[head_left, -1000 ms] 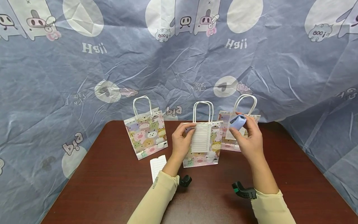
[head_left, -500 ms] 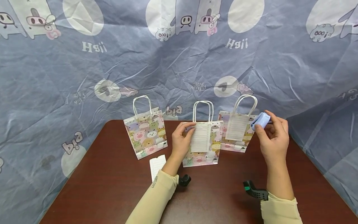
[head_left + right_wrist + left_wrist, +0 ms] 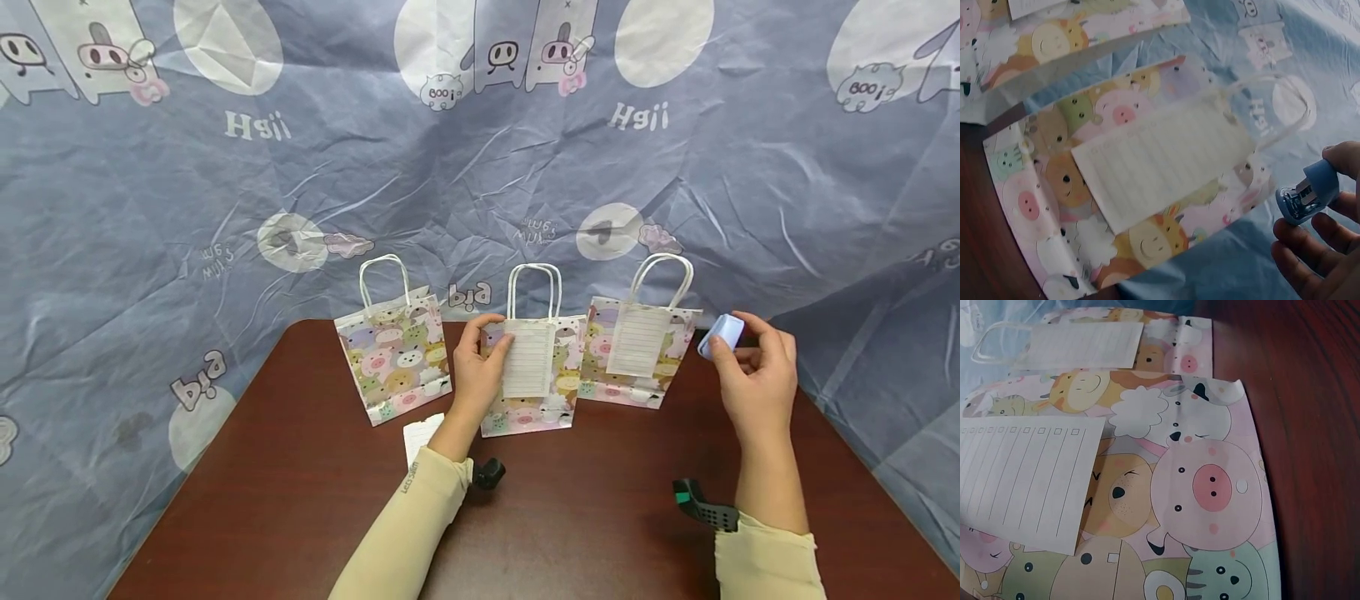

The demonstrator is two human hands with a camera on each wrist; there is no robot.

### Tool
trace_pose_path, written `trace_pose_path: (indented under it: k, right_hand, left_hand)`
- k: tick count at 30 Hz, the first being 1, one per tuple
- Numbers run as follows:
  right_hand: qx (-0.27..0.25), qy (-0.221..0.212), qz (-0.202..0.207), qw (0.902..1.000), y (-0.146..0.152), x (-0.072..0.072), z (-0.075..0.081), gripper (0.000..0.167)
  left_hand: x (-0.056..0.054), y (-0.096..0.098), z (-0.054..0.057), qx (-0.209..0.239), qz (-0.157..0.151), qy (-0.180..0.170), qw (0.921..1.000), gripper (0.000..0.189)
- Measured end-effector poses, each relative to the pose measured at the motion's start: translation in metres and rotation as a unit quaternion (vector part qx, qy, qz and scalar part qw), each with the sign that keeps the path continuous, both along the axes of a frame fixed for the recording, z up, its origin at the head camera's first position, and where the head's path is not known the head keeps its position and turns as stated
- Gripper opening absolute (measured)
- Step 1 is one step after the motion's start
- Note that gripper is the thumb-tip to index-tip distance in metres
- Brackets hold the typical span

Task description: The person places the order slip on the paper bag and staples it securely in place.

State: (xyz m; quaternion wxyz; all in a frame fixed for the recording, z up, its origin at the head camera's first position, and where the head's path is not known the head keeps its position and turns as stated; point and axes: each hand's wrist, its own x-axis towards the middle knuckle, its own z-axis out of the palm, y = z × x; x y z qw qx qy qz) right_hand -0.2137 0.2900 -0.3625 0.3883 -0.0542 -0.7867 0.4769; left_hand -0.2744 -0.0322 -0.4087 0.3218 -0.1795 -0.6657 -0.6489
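My left hand (image 3: pixel 480 358) pinches the top left edge of the middle paper gift bag (image 3: pixel 525 417), which has white handles and a cartoon animal print. A lined paper slip (image 3: pixel 528 362) hangs on its front, just beside my fingertips. My right hand (image 3: pixel 761 375) grips a small blue stapler (image 3: pixel 723 336) between thumb and fingers, off to the right of the right gift bag (image 3: pixel 684 337). That bag carries a lined slip (image 3: pixel 637 342) too. In the right wrist view the stapler's metal end (image 3: pixel 1300 190) shows from the front.
A third gift bag (image 3: pixel 401 358) stands at the left with no slip on its front. In front of it lies a loose lined slip (image 3: pixel 420 437), partly hidden by the left forearm. A printed blue cloth (image 3: pixel 450 175) hangs behind the brown table (image 3: pixel 570 517).
My right hand has moved right with the stapler, uncovering the right bag and its slip. My left hand has shifted the middle bag slightly left and back.
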Motion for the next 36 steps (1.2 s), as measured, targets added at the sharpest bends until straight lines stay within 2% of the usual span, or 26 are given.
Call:
trace_pose_path:
  k: [6,11,16,17,25,30,34,36]
  right_hand:
    - [0.015,-0.085,-0.027,0.9959,0.018,-0.006,-0.014,0.044]
    - [0.042,-0.156,-0.022,0.9866,0.033,-0.013,-0.031,0.047]
    - [0.076,-0.183,-0.003,0.9801,0.043,-0.019,-0.048,0.049]
    - [0.083,-0.188,-0.001,0.9785,0.045,-0.019,-0.052,0.049]
    - [0.141,-0.243,0.005,0.9597,0.054,-0.025,-0.078,0.053]
    - [0.144,-0.274,0.016,0.9509,0.056,-0.026,-0.090,0.055]
    - [0.136,-0.303,0.021,0.9431,0.059,-0.027,-0.096,0.059]
    - [0.135,-0.321,0.026,0.9370,0.060,-0.027,-0.098,0.060]
  left_hand:
    - [-0.009,-0.001,0.001,-0.003,0.006,-0.005,1.0000,0.027]
    - [-0.011,0.000,0.006,0.000,0.005,-0.015,0.9999,0.026]
    - [-0.018,-0.001,0.006,-0.004,0.015,-0.017,0.9997,0.026]
    - [-0.022,-0.002,0.003,-0.007,0.016,-0.013,0.9998,0.027]
    - [-0.031,0.000,0.005,-0.013,0.034,-0.031,0.9988,0.029]
    - [-0.027,0.002,0.012,-0.011,0.032,-0.033,0.9989,0.029]
    - [-0.021,0.004,0.020,-0.013,0.028,-0.013,0.9994,0.027]
    - [-0.021,0.005,0.021,-0.013,0.029,-0.008,0.9995,0.027]
